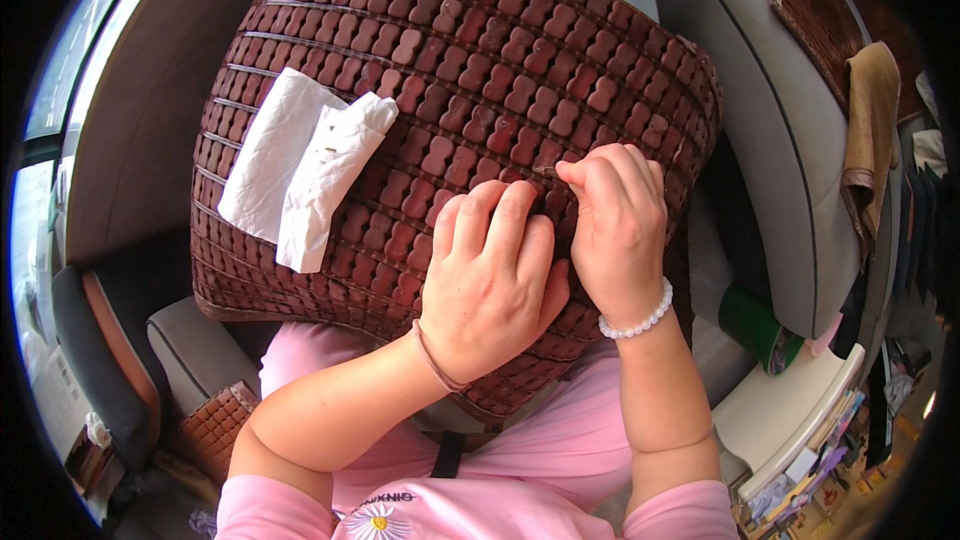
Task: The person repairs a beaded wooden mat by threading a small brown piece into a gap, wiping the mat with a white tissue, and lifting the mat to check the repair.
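A reddish-brown mat of small linked tiles (457,63) lies spread before me, its near edge over my lap. My left hand (491,270) rests palm down on it, fingers bent against the tiles. Just right of it, my right hand (619,221) pinches a small thin thing (545,170) between thumb and forefinger, too small to name, at the mat's surface. A folded white tissue (307,165) with a few small dark bits on it lies on the mat to the left of both hands.
Grey upholstered seating (757,119) stands on the right, with a tan cloth (870,135) over it. A green object (754,326) and a cream plastic stool or table (795,412) are at lower right. Another piece of tiled mat (217,424) lies at lower left.
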`<state>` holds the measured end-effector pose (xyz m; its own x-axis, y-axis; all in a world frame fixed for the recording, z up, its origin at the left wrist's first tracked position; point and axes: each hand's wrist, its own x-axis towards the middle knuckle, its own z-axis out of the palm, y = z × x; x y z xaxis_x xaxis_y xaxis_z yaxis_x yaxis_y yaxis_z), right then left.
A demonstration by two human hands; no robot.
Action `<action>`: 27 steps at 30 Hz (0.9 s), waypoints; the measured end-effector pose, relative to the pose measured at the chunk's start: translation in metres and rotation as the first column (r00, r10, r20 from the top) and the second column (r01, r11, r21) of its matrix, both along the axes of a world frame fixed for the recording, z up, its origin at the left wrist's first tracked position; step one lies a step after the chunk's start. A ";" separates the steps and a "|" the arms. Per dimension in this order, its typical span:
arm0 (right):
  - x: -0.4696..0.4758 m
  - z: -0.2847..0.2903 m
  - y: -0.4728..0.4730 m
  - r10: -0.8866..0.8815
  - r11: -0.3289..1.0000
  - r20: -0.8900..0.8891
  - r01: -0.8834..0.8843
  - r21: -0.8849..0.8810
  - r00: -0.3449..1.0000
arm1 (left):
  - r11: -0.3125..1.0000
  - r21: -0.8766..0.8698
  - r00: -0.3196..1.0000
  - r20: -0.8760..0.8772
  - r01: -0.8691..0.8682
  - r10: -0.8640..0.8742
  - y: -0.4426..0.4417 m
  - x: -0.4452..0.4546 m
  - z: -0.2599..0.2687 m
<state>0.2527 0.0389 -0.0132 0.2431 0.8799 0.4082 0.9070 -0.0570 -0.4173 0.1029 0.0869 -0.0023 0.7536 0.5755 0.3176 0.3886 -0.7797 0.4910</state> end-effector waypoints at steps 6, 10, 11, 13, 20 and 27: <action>0.002 -0.005 0.000 -0.011 0.998 -0.102 0.018 0.060 0.995 | 1.000 -0.001 1.000 -0.011 0.006 -0.006 0.001 -0.001 0.001; 0.002 -0.005 -0.001 -0.051 0.995 -0.172 0.065 0.082 0.984 | 1.000 -0.009 1.000 -0.009 0.010 -0.010 0.001 -0.001 0.002; 0.002 -0.005 -0.001 -0.052 0.995 -0.163 0.065 0.075 0.985 | 1.000 -0.009 1.000 -0.006 0.010 -0.010 0.001 -0.001 0.002; 0.003 -0.004 -0.002 -0.053 0.996 -0.154 0.064 0.070 0.987 | 1.000 -0.007 1.000 -0.002 0.010 -0.010 0.001 -0.001 0.002; 0.001 -0.006 0.000 -0.050 0.997 -0.098 0.056 0.052 0.994 | 1.000 -0.019 1.000 0.012 0.011 -0.011 0.002 -0.004 0.002; 0.004 -0.004 -0.002 -0.027 0.999 -0.061 0.029 0.026 0.998 | 1.000 -0.025 0.999 0.034 0.017 -0.016 0.001 -0.003 0.000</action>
<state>0.2568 0.0372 -0.0177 0.2926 0.8612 0.4155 0.8783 -0.0702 -0.4730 0.0995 0.0881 -0.0019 0.7519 0.5714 0.3289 0.3585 -0.7730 0.5234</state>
